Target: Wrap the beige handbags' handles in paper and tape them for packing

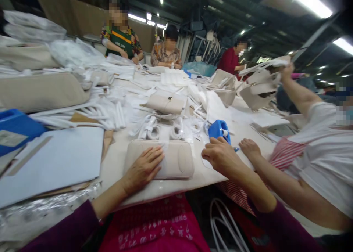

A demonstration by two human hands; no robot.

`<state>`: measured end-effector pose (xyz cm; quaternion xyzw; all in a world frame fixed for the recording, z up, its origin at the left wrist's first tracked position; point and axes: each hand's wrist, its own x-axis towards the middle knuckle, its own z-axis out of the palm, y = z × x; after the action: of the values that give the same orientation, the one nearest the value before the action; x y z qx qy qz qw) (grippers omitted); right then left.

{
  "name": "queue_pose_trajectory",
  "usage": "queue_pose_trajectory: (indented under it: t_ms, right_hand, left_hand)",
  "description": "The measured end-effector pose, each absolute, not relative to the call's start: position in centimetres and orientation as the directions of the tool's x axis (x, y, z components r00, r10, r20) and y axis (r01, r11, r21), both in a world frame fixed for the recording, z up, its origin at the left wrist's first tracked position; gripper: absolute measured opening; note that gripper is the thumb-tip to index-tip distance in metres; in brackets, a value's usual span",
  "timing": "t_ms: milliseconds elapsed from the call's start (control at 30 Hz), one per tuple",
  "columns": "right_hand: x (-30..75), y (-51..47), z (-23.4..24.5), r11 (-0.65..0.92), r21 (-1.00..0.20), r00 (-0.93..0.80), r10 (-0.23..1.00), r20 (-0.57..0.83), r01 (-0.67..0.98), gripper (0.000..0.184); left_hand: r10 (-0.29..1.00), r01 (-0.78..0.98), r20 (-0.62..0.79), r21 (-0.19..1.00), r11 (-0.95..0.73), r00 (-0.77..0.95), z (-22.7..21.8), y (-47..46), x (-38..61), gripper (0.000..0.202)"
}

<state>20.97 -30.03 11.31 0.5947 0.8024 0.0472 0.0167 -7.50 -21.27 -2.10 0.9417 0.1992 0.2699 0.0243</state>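
While my open left hand [143,167] flattens the beige pouch [179,159], my right hand [220,154] curls empty by the tape dispenser [219,129]; taping seems unstarted.

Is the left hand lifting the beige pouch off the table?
No, the left hand lies flat on the beige pouch resting on the table.

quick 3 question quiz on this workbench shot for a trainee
1. True or false: the left hand lies flat on the beige pouch.
2. The right hand is nearest to: A) the blue tape dispenser; B) a stack of cardboard; C) a red shirt.
3. Fill in: the co-worker's raised hand holds several beige ____.
Key: 1 true; 2 A; 3 bags.
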Motion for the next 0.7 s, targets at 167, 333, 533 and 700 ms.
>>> queue_pose_trajectory:
  t_ms: [167,333,533,700]
  right_hand:
    - [12.9,-20.6,11.7,0.681,0.035,-0.656,0.716,-0.241,0.731,0.015]
    - [10.1,-15.6,10.2,0.701,0.120,-0.629,0.692,-0.354,0.703,0.018]
    - [9.3,-14.6,9.9,0.718,0.216,-0.639,0.691,-0.337,0.662,0.020]
    - [9.2,-14.7,9.2,0.739,0.256,-0.682,0.673,-0.287,0.623,0.020]
  left_hand:
    - [0.423,0.385,0.481,0.182,-0.905,0.768,-1.9,-21.5,-7.5,0.040]
    - [0.462,0.412,0.495,0.215,-0.886,0.735,-1.8,-21.7,-7.6,0.040]
    - [0.503,0.443,0.466,0.240,-0.864,0.728,-1.4,-21.8,-7.6,0.038]
    - [0.485,0.422,0.457,0.239,-0.875,0.746,-1.5,-21.7,-7.5,0.038]
